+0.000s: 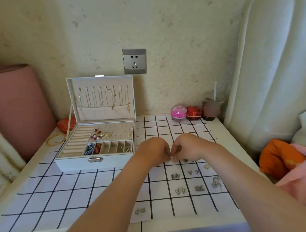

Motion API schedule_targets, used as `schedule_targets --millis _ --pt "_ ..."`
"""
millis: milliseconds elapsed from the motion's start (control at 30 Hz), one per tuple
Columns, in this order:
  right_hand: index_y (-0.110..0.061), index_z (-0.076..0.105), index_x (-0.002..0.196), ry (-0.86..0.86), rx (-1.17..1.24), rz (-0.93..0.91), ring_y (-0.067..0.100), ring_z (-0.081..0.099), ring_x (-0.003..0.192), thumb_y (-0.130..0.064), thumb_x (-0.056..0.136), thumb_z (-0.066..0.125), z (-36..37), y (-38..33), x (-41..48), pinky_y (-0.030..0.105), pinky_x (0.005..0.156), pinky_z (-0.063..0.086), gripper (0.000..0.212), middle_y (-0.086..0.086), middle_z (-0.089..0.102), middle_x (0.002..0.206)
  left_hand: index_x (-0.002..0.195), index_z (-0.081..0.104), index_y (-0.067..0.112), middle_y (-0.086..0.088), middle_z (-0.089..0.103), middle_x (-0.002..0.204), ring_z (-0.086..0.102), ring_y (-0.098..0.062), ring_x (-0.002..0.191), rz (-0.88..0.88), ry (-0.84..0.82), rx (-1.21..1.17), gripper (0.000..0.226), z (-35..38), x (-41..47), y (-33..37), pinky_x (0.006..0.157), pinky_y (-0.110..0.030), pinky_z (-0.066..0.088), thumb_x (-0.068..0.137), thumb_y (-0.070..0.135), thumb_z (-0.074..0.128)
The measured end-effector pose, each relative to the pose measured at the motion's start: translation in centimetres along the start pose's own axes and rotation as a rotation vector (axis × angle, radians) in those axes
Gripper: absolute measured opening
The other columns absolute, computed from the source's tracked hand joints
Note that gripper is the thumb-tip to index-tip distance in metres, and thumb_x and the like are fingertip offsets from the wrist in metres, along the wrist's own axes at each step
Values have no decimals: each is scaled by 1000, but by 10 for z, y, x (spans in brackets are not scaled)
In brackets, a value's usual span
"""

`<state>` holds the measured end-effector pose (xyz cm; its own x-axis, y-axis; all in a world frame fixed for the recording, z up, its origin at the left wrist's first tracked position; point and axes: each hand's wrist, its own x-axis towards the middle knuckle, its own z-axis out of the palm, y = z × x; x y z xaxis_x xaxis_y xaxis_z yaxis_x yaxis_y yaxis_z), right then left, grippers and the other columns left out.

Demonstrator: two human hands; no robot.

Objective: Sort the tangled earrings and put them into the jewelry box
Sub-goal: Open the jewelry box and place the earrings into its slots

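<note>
Metal earrings: light, fragile, snag-prone

Left hand (153,150) and right hand (186,147) met fingertip to fingertip, curled; grasp contents undeterminable. Sorted earrings (180,189) lay near right; jewelry box (96,162) stood open left. Recommended hold: by hooks

Matt cloth (64,191), shiny metal earrings (180,190)

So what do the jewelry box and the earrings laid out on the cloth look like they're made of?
Jewelry box: white, smooth matte shell, probably faux leather; beige velvety-looking lining; shiny metal clasp. Earrings: small silvery pieces with a metallic glint, likely metal; too small to say more.
</note>
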<state>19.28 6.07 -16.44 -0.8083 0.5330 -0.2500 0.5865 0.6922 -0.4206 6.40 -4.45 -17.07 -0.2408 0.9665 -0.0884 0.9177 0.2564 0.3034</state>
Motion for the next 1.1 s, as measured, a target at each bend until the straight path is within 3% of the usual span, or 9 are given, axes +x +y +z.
schedule_targets --millis 67,200,267,333,533,633,833,967,1100 --pt "-38 73 76 5 -13 0 6 66 85 -28 78 82 3 -2 3 29 79 55 13 -17 70 88 97 74 31 8 71 100 64 -15 94 -3 2 19 13 -1 1 -2 81 -31 52 85 34 68" --pt "-35 72 71 46 -19 -4 6 64 67 -24 83 76 6 -5 6 21 54 48 16 -16 69 79 89 68 30 10 68 96 63 -15 94 0 61 11 4 -11 1 -11 83 -34 53 88 32 65" --pt "-32 73 74 113 18 -18 5 65 69 -22 85 73 4 -9 8 22 58 51 15 -14 69 79 81 64 32 13 64 87 61 -13 90 -11 122 -40 7 -19 1 -16 80 -33 53 86 30 67" --pt "-31 74 75 209 72 -48 -3 62 70 -21 84 75 0 -16 11 13 60 45 14 -17 67 73 78 63 33 16 62 83 61 -10 87 -11 159 -109 9 -27 0 -23 80 -33 53 85 28 68" --pt "-31 72 69 422 333 -78 -11 61 62 -19 82 79 -13 -45 20 3 47 38 20 -19 67 67 89 70 34 16 64 82 60 -4 80 -50 263 -337 5 -50 -10 -50 73 -25 50 85 30 71" --pt "-34 74 73 448 437 -118 -13 62 67 -20 83 79 -15 -62 26 1 53 41 18 -18 70 71 90 74 32 14 67 83 60 -2 79 -41 291 -421 6 -59 -17 -61 72 -24 49 87 30 70" --pt "-35 76 76 509 562 -238 -5 66 70 -17 83 80 -15 -100 39 6 62 47 20 -14 74 74 84 72 31 5 70 80 61 -1 56 -50 384 -705 7 -76 -33 -82 51 -13 45 90 28 69" --pt "-29 78 78 483 815 -211 -2 55 46 -20 83 81 -15 -119 46 12 44 40 11 -11 72 66 88 74 26 8 71 80 62 -2 55 -69 447 -829 7 -87 -42 -97 50 -7 45 88 31 70" --pt "-20 79 88 352 961 -186 10 47 46 -21 87 77 -12 -131 53 22 41 32 3 6 72 78 90 75 25 9 71 79 62 -3 57 -69 464 -903 5 -93 -49 -111 53 -7 46 89 26 69"
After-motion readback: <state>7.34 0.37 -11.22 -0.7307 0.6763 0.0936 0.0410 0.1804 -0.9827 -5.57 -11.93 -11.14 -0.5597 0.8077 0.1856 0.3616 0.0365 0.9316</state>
